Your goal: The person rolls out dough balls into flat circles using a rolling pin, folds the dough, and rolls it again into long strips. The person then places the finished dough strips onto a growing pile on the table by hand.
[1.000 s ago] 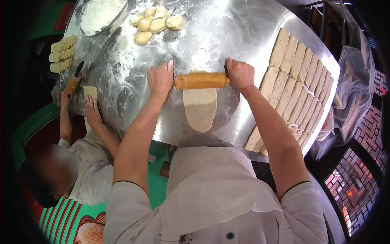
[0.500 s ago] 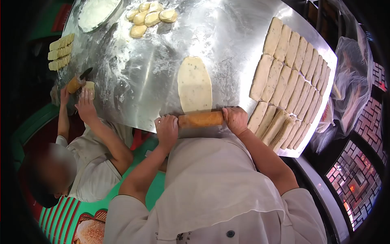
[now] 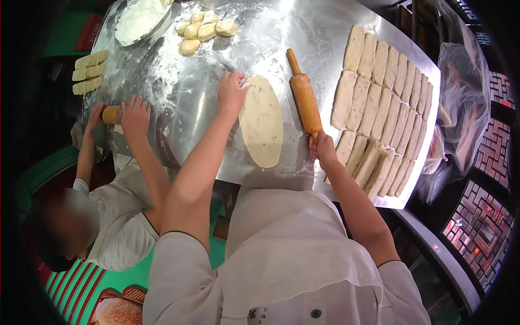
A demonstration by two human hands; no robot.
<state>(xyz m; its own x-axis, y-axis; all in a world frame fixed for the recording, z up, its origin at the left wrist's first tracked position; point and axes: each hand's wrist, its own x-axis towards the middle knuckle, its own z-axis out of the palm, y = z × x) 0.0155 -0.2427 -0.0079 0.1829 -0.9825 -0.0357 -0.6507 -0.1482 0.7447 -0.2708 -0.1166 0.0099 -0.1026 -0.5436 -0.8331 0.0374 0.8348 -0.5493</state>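
A flat, oval sheet of dough (image 3: 261,122) with dark flecks lies lengthwise on the metal table in front of me. My left hand (image 3: 232,93) is at its upper left edge, fingers curled and fingertips on the dough's rim. To the right of the sheet, my right hand (image 3: 323,147) grips the near handle of a wooden rolling pin (image 3: 306,103). The pin points away from me, apart from the dough, its far handle free.
Rows of dough strips (image 3: 374,103) fill a white board on the right. Several dough lumps (image 3: 206,31) and a flour tray (image 3: 138,21) sit at the back. On the left, a co-worker's hands (image 3: 135,116) work with another rolling pin (image 3: 112,115), near cut dough pieces (image 3: 88,73).
The rolling pin has left the dough's near end and turned lengthwise at the right, held by my right hand alone. My left hand has let go of it and reached forward to the dough's far edge.
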